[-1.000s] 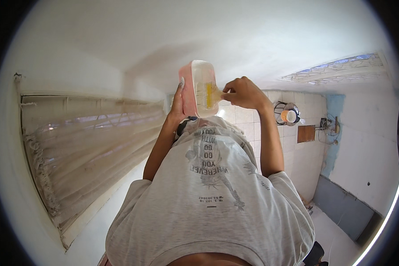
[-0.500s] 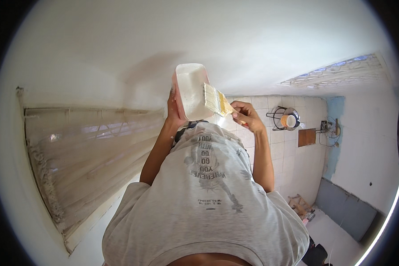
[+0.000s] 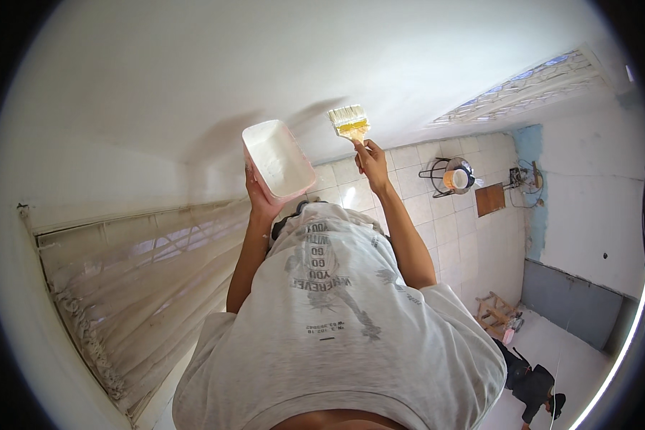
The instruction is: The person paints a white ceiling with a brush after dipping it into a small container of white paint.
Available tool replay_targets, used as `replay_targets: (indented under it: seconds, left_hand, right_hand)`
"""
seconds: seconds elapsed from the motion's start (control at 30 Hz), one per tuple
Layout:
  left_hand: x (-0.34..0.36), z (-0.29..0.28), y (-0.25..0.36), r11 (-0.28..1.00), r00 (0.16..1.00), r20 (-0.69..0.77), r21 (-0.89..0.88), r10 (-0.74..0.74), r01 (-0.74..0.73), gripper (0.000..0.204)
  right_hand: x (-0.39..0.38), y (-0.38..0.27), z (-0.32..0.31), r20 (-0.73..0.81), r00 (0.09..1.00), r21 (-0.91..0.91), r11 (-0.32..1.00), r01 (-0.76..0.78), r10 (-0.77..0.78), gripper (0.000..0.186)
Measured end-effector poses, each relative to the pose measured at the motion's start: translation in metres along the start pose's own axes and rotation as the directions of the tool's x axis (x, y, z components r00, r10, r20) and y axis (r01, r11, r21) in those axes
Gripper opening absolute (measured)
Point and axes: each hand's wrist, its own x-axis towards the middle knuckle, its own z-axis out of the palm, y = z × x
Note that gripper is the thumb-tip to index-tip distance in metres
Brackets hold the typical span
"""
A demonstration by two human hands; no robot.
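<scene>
My left hand grips the side of a pink rectangular plastic container with a white lining and what looks like white paint inside. To its right, my right hand is closed round the handle of a paintbrush with a yellow band and pale, paint-coated bristles. The brush points up, apart from the container, in front of a white wall where shadows of both fall. Whether the bristles touch that wall I cannot tell.
A curtained window is at left, a grille window upper right. On the tiled floor stand a stool with an orange bucket and a wooden frame. A person in dark clothing is at lower right, by a grey panel.
The brush has come out of the container and risen to its right, bristles upward. The container has shifted left and downward. The person at lower right has come further into view.
</scene>
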Motion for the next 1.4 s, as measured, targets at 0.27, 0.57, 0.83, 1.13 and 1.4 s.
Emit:
replay_targets:
  seconds: [0.27,0.57,0.83,1.13,1.4]
  left_hand:
    - [0.002,-0.007,0.007,0.990,0.994,-0.014,0.096,0.108,-0.107,0.083]
    - [0.000,-0.004,0.012,0.982,0.985,-0.001,0.079,0.171,-0.170,0.078]
    - [0.002,-0.008,0.022,0.976,0.981,-0.060,0.134,0.183,-0.174,0.077]
    - [0.008,-0.017,0.026,0.980,0.974,-0.133,0.104,0.185,-0.172,0.071]
    - [-0.002,0.014,0.021,0.852,0.936,0.065,0.396,0.347,-0.343,0.069]
  right_hand:
    - [0.055,-0.055,0.023,-0.122,0.987,-0.116,0.989,0.091,-0.105,0.036]
    - [-0.005,-0.159,0.039,-0.126,0.881,-0.110,0.889,0.444,-0.456,0.036]
    - [0.069,0.059,0.012,-0.130,0.987,-0.336,0.933,-0.131,0.092,0.043]
    - [0.086,0.060,-0.007,-0.162,0.987,-0.272,0.960,-0.057,0.013,0.041]
    - [-0.015,-0.181,0.036,-0.095,0.934,-0.201,0.925,0.322,-0.345,0.039]
